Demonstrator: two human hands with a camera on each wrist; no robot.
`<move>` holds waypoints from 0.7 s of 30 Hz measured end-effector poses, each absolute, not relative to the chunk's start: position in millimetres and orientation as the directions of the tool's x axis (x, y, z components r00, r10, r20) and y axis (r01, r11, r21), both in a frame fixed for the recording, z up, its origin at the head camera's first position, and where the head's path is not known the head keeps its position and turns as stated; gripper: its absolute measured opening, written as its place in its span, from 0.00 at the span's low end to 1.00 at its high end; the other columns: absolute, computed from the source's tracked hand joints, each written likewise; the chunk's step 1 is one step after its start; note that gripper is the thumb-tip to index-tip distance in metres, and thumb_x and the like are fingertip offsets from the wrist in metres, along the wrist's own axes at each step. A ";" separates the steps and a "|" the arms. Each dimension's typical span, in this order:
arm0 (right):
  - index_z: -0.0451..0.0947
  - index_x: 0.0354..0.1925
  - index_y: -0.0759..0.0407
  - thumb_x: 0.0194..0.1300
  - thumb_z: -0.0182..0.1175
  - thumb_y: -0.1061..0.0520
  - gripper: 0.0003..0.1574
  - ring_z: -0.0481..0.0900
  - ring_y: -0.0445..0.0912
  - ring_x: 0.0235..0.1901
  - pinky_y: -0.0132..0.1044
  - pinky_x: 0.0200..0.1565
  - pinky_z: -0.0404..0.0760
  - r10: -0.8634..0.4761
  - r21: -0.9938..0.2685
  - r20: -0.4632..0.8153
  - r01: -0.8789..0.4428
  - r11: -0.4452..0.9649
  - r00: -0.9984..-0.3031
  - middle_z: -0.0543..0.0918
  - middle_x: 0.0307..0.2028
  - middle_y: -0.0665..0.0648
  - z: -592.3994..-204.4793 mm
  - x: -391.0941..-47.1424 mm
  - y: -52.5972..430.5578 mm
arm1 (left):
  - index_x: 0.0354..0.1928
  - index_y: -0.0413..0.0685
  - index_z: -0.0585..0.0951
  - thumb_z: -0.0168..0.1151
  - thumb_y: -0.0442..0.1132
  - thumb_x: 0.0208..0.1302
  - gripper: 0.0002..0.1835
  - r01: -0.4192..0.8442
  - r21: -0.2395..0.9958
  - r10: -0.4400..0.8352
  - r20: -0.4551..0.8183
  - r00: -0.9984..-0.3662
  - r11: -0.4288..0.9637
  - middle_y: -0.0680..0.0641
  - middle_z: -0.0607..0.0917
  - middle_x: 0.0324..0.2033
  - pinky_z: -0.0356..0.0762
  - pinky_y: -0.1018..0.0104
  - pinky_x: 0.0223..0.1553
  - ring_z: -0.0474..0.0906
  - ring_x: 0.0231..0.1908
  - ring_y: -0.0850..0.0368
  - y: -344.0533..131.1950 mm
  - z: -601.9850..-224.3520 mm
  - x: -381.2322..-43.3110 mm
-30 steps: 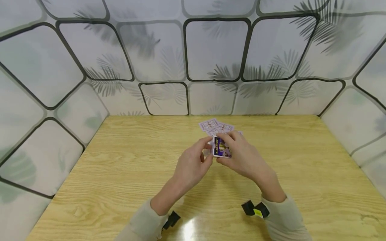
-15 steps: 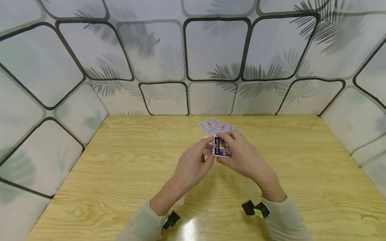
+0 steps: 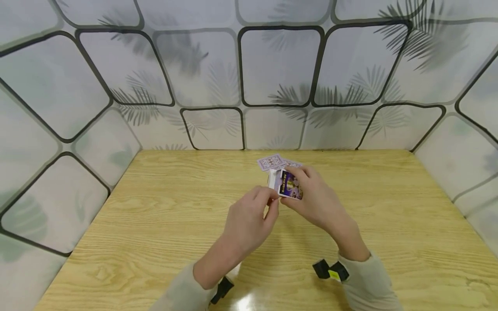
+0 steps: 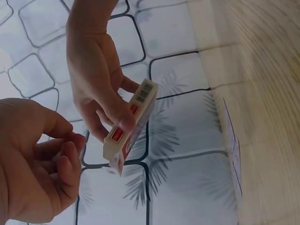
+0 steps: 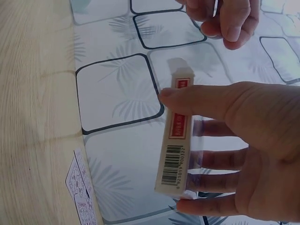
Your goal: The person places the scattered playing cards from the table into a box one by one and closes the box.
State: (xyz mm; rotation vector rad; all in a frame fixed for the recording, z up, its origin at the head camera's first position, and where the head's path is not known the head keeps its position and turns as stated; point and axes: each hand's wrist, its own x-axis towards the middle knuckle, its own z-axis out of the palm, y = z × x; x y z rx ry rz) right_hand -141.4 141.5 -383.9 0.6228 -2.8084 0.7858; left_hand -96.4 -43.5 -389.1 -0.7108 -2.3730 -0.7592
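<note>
A small card box (image 3: 290, 185) with a purple and black printed face is gripped by my right hand (image 3: 317, 198), thumb on one narrow edge and fingers on the opposite one. Its white end flap (image 3: 273, 178) sticks out on the left. In the right wrist view, the box's edge (image 5: 176, 136) shows a barcode and red labels, with the thumb across it. My left hand (image 3: 250, 216) is just below the flap end, fingers loosely curled. Both wrist views show a gap between the left hand (image 4: 42, 164) and the box, with nothing visible in its fingers.
Several playing cards (image 3: 270, 162) lie overlapping, patterned backs up, on the wooden table (image 3: 155, 224) behind the box, partly hidden by it and the right hand. A patterned cloth wall (image 3: 278, 65) encloses the table's back and sides.
My left hand has come away from the flap end, toward me, exposing the white flap. The right hand has shifted the box slightly right and away, tilting it a little.
</note>
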 end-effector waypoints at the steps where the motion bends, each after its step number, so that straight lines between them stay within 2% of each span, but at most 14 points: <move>1: 0.66 0.70 0.59 0.57 0.74 0.53 0.46 0.76 0.54 0.45 0.48 0.41 0.80 -0.328 -0.482 0.262 -0.418 0.770 -0.907 0.72 0.57 0.66 -383.3 -141.1 141.3 | 0.40 0.46 0.81 0.63 0.34 0.65 0.03 0.605 0.353 0.312 0.613 -0.726 0.714 0.51 0.83 0.31 0.72 0.75 0.21 0.75 0.24 0.64 -43.2 -387.4 -94.2; 4: 0.65 0.70 0.59 0.58 0.73 0.52 0.47 0.76 0.55 0.44 0.47 0.40 0.79 -0.260 -0.551 0.285 -0.379 0.743 -0.923 0.71 0.57 0.66 -381.8 -140.4 140.4 | 0.46 0.44 0.82 0.60 0.39 0.69 0.09 0.535 0.390 0.312 0.506 -0.804 0.749 0.49 0.85 0.36 0.78 0.69 0.26 0.80 0.29 0.60 -42.5 -382.0 -88.6; 7: 0.64 0.70 0.60 0.58 0.73 0.51 0.47 0.75 0.55 0.44 0.45 0.39 0.78 -0.200 -0.604 0.325 -0.366 0.708 -0.924 0.71 0.57 0.66 -381.4 -140.4 139.4 | 0.62 0.40 0.76 0.54 0.45 0.74 0.21 0.466 0.476 0.331 0.342 -0.879 0.746 0.42 0.84 0.50 0.83 0.59 0.42 0.82 0.45 0.52 -41.6 -377.6 -85.4; 9: 0.65 0.69 0.60 0.57 0.74 0.51 0.47 0.75 0.55 0.45 0.45 0.40 0.77 -0.173 -0.630 0.352 -0.370 0.683 -0.920 0.71 0.57 0.66 -381.6 -140.7 138.1 | 0.71 0.39 0.67 0.49 0.48 0.77 0.28 0.429 0.546 0.353 0.245 -0.903 0.720 0.39 0.78 0.61 0.78 0.54 0.56 0.77 0.57 0.47 -41.1 -375.9 -85.1; 12: 0.66 0.68 0.61 0.55 0.76 0.53 0.47 0.74 0.55 0.47 0.46 0.43 0.76 -0.156 -0.646 0.394 -0.393 0.654 -0.906 0.70 0.57 0.66 -382.2 -140.5 135.4 | 0.76 0.38 0.54 0.45 0.50 0.79 0.34 0.409 0.649 0.396 0.176 -0.901 0.642 0.38 0.66 0.71 0.66 0.52 0.67 0.68 0.66 0.45 -41.2 -375.1 -85.1; 16: 0.66 0.67 0.62 0.54 0.76 0.54 0.47 0.73 0.55 0.48 0.47 0.44 0.76 -0.146 -0.647 0.429 -0.416 0.639 -0.891 0.70 0.56 0.67 -382.9 -139.4 131.1 | 0.77 0.37 0.46 0.44 0.51 0.79 0.37 0.412 0.726 0.435 0.172 -0.884 0.551 0.39 0.55 0.76 0.54 0.54 0.72 0.56 0.73 0.47 -40.8 -376.1 -86.0; 20: 0.63 0.68 0.65 0.51 0.77 0.58 0.51 0.71 0.56 0.49 0.48 0.45 0.76 -0.130 -0.665 0.443 -0.422 0.616 -0.887 0.69 0.56 0.67 -382.9 -139.2 126.1 | 0.79 0.43 0.40 0.45 0.52 0.78 0.40 0.424 0.767 0.426 0.218 -0.878 0.481 0.40 0.50 0.77 0.51 0.53 0.73 0.49 0.75 0.49 -40.1 -378.5 -88.1; 21: 0.62 0.69 0.66 0.51 0.78 0.59 0.52 0.70 0.56 0.50 0.48 0.45 0.77 -0.129 -0.678 0.442 -0.424 0.601 -0.888 0.68 0.56 0.68 -382.8 -138.9 124.7 | 0.79 0.44 0.40 0.45 0.52 0.78 0.40 0.428 0.776 0.416 0.236 -0.878 0.462 0.40 0.50 0.77 0.53 0.53 0.72 0.50 0.75 0.49 -40.2 -379.0 -88.6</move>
